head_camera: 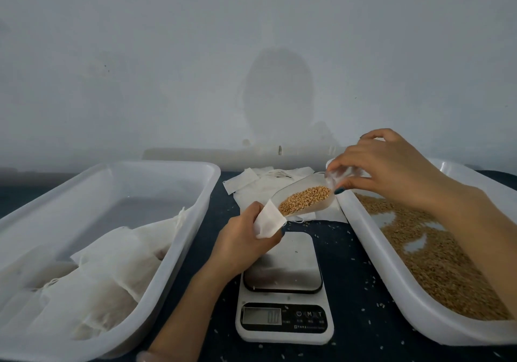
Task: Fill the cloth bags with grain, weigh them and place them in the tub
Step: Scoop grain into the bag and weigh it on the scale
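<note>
Pinched soft, light cloth bag (267, 223) by its mouth in left hand (242, 240) above scale (282, 266) at tabletop middle, gripped clear scoop (291, 187) of grain (305, 198) by its rear in right hand (391, 166), lip at bag mouth, judged floppy, best held at rim hem.

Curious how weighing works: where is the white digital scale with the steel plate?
The white digital scale sits low in the head view's centre, between the white plastic tub of cloth bags at left and the white grain tub at right.
</note>
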{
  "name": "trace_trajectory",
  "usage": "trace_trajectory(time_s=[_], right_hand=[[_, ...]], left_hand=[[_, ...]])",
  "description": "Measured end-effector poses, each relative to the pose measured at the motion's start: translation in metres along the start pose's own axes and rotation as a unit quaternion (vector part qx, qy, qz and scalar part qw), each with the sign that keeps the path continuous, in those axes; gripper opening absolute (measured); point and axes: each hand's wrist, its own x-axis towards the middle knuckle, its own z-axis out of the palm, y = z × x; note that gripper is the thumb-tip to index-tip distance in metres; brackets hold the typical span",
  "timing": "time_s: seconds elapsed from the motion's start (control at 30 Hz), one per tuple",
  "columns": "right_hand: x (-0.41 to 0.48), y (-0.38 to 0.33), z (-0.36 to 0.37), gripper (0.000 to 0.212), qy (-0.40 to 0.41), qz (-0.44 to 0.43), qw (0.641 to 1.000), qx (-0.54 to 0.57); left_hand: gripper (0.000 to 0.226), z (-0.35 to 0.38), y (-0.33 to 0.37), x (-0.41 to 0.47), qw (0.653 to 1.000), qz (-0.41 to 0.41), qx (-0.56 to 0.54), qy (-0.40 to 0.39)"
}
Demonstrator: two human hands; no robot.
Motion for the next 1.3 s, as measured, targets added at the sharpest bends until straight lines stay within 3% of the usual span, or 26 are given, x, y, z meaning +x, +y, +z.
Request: trace_trajectory(time_s=[0.2, 0.57, 1.07, 1.3], right_hand=[[0.004, -0.005, -0.001, 0.045, 0.024, -0.042, 0.998, -0.043], [0.009, -0.013, -0.005, 0.035, 0.079, -0.085, 0.986, -0.12], [0.008, -0.011, -0.017, 0.035, 0.113, -0.096, 0.98, -0.135], [0.004, -0.005, -0.012, 0.042, 0.081, -0.064, 0.988, -0.113]], left_hand=[[0.045, 0.0, 0.0, 0.0, 1.0, 0.01, -0.014, -0.003], [0.035, 0.003, 0.0, 0.0, 0.998, 0.024, -0.065, -0.002], [0.033, 0.002, 0.003, -0.003, 0.99, 0.044, -0.138, 0.006], [0.036, 0.001, 0.005, -0.003, 0.988, 0.047, -0.15, 0.007]])
